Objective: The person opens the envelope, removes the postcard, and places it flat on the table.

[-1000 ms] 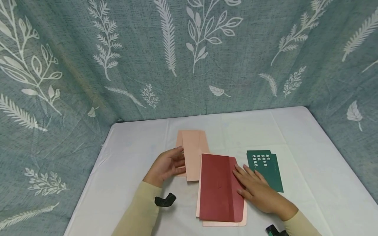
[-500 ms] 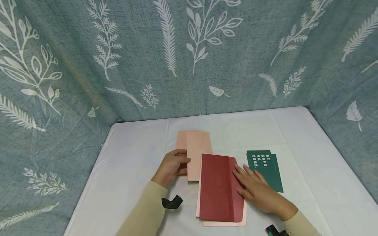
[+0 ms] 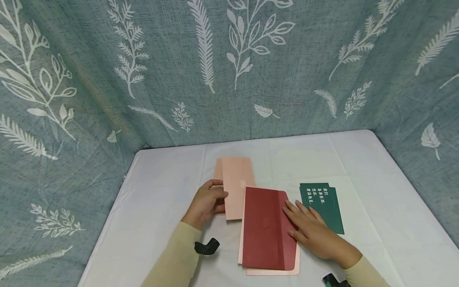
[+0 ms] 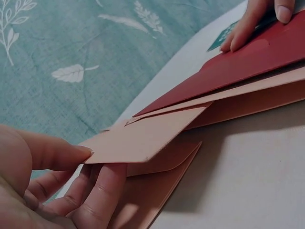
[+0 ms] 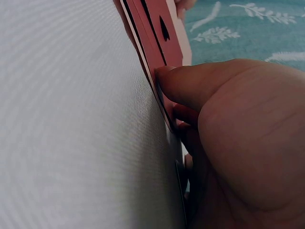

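Observation:
My left hand [image 3: 207,201] pinches the left edge of a pale pink envelope [image 3: 234,179], thumb on top and fingers underneath. In the left wrist view this envelope [image 4: 147,136] is raised above another pink envelope [image 4: 143,200] with a flap. Its right part goes in beside the pink layer under a dark red envelope [image 3: 263,227]; how far is hidden. My right hand [image 3: 315,233] rests on the red envelope's right edge with its fingers fairly straight. In the right wrist view the thumb presses on the red envelope [image 5: 152,43].
Two overlapping dark green cards [image 3: 330,207], one with white writing, lie partly behind the right hand. A white cloth [image 3: 161,179] covers the table, and a patterned green curtain [image 3: 222,111] hangs behind it. Black wrist mounts [image 3: 206,246] sit at both sleeves.
The left fingers have closed onto the pale pink envelope's edge. That envelope slid a little right, then back left with the hand. The right hand and red envelope stayed put.

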{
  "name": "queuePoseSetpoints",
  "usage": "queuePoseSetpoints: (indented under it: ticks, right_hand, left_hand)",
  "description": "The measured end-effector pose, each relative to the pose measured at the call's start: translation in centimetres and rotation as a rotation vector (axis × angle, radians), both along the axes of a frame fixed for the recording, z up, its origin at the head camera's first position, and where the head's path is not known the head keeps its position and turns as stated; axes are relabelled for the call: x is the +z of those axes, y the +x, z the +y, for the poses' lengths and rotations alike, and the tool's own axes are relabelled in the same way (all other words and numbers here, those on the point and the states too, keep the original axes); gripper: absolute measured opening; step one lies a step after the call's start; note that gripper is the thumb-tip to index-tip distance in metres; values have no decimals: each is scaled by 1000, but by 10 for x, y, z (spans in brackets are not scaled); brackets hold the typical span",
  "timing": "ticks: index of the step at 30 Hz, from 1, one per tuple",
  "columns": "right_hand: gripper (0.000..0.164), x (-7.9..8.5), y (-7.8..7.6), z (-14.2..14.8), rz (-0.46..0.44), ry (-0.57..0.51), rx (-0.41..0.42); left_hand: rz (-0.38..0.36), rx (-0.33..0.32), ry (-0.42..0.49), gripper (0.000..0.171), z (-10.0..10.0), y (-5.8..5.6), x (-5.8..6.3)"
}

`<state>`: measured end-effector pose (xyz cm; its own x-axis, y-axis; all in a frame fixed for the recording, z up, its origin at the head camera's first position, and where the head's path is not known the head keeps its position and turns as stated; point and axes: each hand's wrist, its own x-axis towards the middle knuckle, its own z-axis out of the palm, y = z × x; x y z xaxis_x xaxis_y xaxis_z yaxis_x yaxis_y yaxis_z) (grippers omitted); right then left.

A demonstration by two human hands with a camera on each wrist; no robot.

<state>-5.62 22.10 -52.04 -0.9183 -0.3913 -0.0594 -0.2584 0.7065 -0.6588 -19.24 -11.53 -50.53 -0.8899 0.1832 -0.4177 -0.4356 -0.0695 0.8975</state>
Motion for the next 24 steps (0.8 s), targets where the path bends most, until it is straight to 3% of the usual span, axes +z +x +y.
queuePoseSetpoints:
  ticks: [12, 24]
  right_hand:
    - [70, -2, 0, 0, -2, -2, -2]
    - [70, -2, 0, -1, -2, -2, -5]
  left_hand:
    - [33, 56, 8, 47, -17, -4, 6]
    - [78, 101, -50, 47, -40, -10, 15]
